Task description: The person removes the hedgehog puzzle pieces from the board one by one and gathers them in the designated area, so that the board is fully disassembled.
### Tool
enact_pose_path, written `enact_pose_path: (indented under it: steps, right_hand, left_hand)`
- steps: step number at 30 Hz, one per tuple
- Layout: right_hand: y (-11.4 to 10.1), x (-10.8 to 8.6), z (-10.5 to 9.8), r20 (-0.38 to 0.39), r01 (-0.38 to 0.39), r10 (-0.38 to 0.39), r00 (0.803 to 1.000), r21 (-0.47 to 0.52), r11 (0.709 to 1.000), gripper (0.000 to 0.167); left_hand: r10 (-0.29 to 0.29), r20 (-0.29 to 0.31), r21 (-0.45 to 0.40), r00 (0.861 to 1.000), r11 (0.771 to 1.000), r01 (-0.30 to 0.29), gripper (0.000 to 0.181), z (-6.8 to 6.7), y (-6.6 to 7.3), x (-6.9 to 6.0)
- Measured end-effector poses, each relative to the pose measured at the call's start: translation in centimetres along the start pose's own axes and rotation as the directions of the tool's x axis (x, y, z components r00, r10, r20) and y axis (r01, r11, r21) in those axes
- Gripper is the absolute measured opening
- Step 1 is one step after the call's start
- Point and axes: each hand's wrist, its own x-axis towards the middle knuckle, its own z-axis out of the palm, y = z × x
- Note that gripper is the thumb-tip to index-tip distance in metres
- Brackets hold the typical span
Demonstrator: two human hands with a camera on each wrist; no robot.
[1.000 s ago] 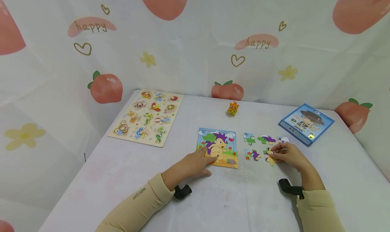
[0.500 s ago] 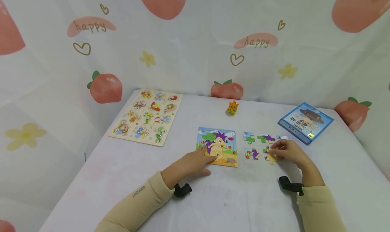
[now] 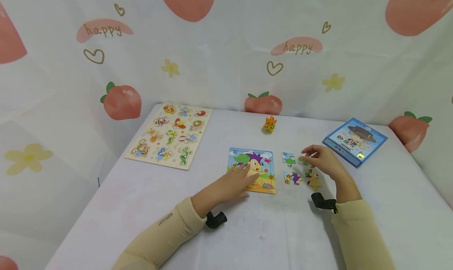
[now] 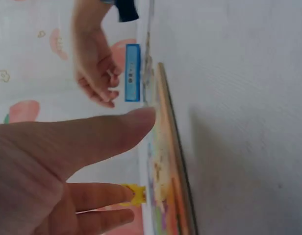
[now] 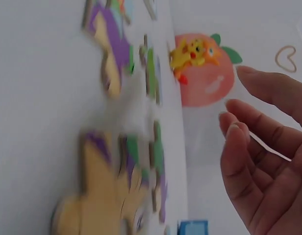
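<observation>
A square hedgehog jigsaw puzzle (image 3: 267, 175) lies in its frame on the table. Over its lower left is my left hand (image 3: 230, 185), fingers straight and holding nothing; in the left wrist view its thumb (image 4: 107, 139) shows in front of the board's edge. My right hand (image 3: 323, 161) hovers above loose puzzle pieces, and the right wrist view shows its thumb and loosely bent fingers apart, with nothing between them. Below it lies a tan piece (image 3: 314, 182); to the left are a purple piece (image 3: 293, 178) and a blue-green piece (image 3: 288, 159). A green piece (image 3: 303, 159) is partly covered by my fingers.
A wooden insect-picture board (image 3: 171, 134) lies at the back left. A small orange-yellow toy figure (image 3: 270, 124) stands at the back, and a blue box (image 3: 355, 141) lies at the back right, beyond the right hand. A patterned cloth wall (image 3: 219, 65) rises behind the table.
My right hand has left the tan piece and moved away from me and slightly left, over the upper row of pieces. My left hand has shifted a little right over the puzzle.
</observation>
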Motion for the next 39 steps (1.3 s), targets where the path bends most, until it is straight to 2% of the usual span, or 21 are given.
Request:
enact_pose_path:
  steps: [5,8,12,21,25,29,39]
  right_hand:
    - [-1.5,1.8,1.1,0.101,0.06,-0.062,0.993,0.017,0.998,0.04]
    - [-2.1,2.6,1.9,0.158,0.068,-0.071,0.985,0.025,0.997,0.042]
    - [-3.1,3.4,3.2,0.233,0.086,-0.087,0.968,0.014,0.996,0.043]
    - [-5.2,4.1,5.3,0.365,0.172,-0.144,0.92,-0.044,0.984,0.036]
    - [-5.8,4.4,6.0,0.401,0.202,-0.159,0.902,-0.068,0.977,0.036]
    - [-6.2,4.6,6.5,0.423,0.202,-0.154,0.893,-0.069,0.977,0.034]
    - [-6.7,4.7,7.1,0.425,0.198,-0.159,0.891,-0.05,0.979,0.023]
  left_hand:
    - [0.003,-0.006,-0.011,1.0,1.0,-0.003,0.056,0.3,0.0,1.1]
    - [-0.013,0.016,-0.042,1.0,0.999,0.014,0.055,0.4,0.3,1.4]
    - [-0.021,0.025,-0.035,0.999,0.999,0.022,0.056,0.6,0.7,1.7]
    - [-0.021,0.022,0.07,1.0,0.997,0.019,0.051,0.8,1.1,1.7]
    - [-0.014,0.01,0.097,1.0,0.995,0.013,0.05,0.7,1.2,1.5]
    - [0.004,-0.005,0.109,1.0,0.994,-0.003,0.049,0.8,1.1,1.4]
    - [0.009,-0.013,0.1,1.0,0.995,-0.007,0.041,0.7,0.9,1.3]
